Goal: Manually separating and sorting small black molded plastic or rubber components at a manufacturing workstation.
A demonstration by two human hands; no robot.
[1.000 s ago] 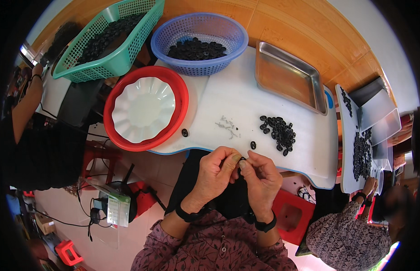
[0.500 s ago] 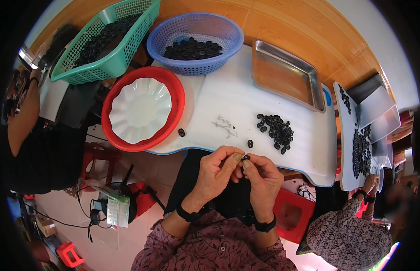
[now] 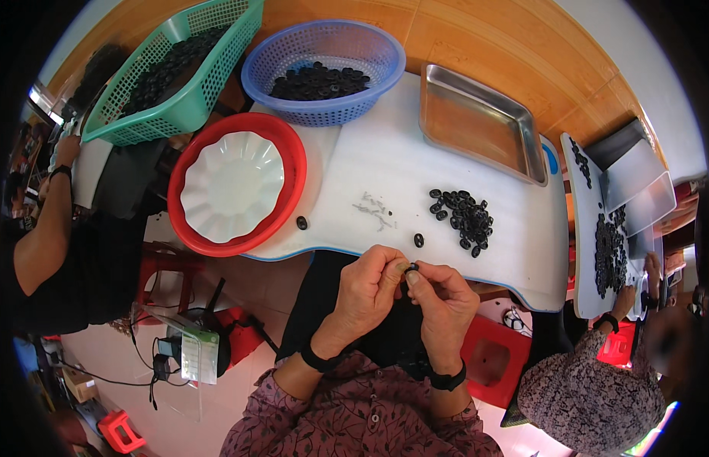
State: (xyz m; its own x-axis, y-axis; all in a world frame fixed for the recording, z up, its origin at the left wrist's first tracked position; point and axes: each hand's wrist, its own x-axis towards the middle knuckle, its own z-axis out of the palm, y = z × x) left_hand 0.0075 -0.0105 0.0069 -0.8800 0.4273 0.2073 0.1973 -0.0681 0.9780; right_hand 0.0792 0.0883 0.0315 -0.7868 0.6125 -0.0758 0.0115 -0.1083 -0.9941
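Note:
My left hand (image 3: 369, 288) and my right hand (image 3: 443, 305) meet just off the table's near edge, thumbs and fingertips pinched together on a small black oval part (image 3: 412, 267). Fingers cover most of that part. Right beyond them, a single black oval piece (image 3: 419, 240) lies on the white table. A loose heap of similar black pieces (image 3: 470, 219) is farther right. Left of centre are some small pale slivers (image 3: 376, 209), and another lone black piece (image 3: 302, 222) rests beside the red basin.
A red basin (image 3: 295, 183) holds a white fluted dish (image 3: 232, 183). Behind stand a blue basket (image 3: 392, 72) and a green basket (image 3: 209, 91), both with black pieces, and a metal tray (image 3: 484, 145). People work at tables left and right; a red stool (image 3: 495, 358) is at my right.
My hands stay together on the small black part, with slight finger movement. The view has shifted a little. At the left a person's arm has moved; at the right another person's hands have shifted.

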